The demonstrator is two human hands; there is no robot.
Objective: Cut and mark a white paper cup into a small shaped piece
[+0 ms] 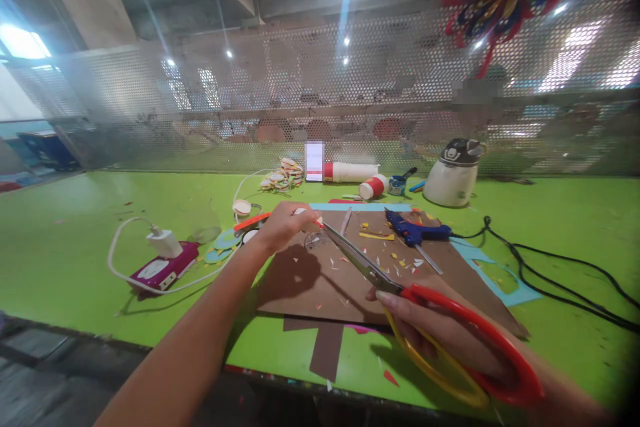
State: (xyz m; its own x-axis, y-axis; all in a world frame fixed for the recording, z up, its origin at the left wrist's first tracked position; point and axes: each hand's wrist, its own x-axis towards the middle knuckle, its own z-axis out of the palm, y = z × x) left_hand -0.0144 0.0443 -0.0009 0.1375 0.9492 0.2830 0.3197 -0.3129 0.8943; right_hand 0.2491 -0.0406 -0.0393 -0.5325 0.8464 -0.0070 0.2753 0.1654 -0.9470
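Observation:
My right hand [415,323] grips large scissors [367,265] with one red and one yellow handle; the long blades point up and to the left. At their tips, my left hand [287,223] is closed on a small white piece with a red edge [311,215]. The blade tips meet or nearly meet this piece; I cannot tell whether it lies between them. Both hands are over a brown board [285,287] strewn with small white and yellow scraps. A blue glue gun [415,228] lies on the board's right side.
On the green table [65,247] stand a purple power strip [167,270] with a white charger, a phone [314,160], a red-and-white cup [373,187], a glass jar [397,185] and a white jug [451,177]. A black cord [550,263] runs right. A perforated metal screen [240,107] rises behind.

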